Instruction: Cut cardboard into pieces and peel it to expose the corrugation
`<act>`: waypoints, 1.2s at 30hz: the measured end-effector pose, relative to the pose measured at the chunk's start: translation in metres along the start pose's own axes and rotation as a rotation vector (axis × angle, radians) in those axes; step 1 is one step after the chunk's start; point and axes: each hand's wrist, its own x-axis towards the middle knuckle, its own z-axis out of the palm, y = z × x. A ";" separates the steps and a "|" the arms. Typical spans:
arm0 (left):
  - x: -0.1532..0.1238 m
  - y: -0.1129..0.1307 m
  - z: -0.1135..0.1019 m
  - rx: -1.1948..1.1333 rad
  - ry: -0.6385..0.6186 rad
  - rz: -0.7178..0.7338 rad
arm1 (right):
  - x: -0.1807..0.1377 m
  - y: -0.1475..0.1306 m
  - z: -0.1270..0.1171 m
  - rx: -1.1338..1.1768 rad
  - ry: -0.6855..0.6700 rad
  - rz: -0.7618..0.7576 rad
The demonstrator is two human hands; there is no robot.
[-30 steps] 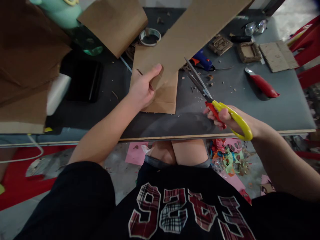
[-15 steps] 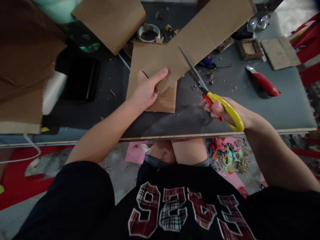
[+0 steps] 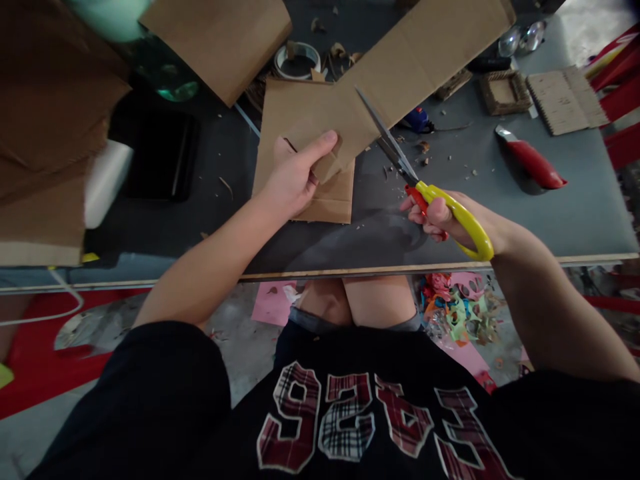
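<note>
My left hand (image 3: pixel 301 175) grips the near end of a long brown cardboard strip (image 3: pixel 400 73), thumb on top and fingers underneath. Under the strip lies a squarish cardboard piece (image 3: pixel 336 208), partly covered by it and by the hand. In my right hand (image 3: pixel 440 217) is a pair of scissors (image 3: pixel 400 157) with one yellow and one red handle. Their long blades point up and left, across the strip's right edge; the upper blade lies over the cardboard. I cannot tell how the lower blade sits against the strip.
A red utility knife (image 3: pixel 533 160) lies on the right of the dark table (image 3: pixel 590 220), near a spiral notebook (image 3: pixel 565 100) and a small woven frame (image 3: pixel 505 92). Behind the cardboard is a tape roll (image 3: pixel 297 61). A black case (image 3: pixel 163 157) and large cardboard (image 3: pixel 40 180) stand left.
The view has shifted slightly. Both hands, the scissors and the cardboard strip keep nearly the same positions relative to each other.
</note>
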 end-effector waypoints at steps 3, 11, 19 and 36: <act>-0.001 0.001 0.001 -0.047 0.008 0.022 | 0.001 -0.005 0.000 -0.046 0.014 -0.024; -0.008 0.008 0.005 -0.069 -0.009 -0.089 | 0.000 -0.023 0.007 -0.269 0.076 -0.006; -0.015 0.012 0.013 -0.129 0.043 -0.141 | -0.007 -0.024 0.013 -0.328 0.111 0.071; -0.010 0.008 0.009 -0.010 0.027 -0.131 | -0.007 -0.032 0.017 -0.393 0.171 0.149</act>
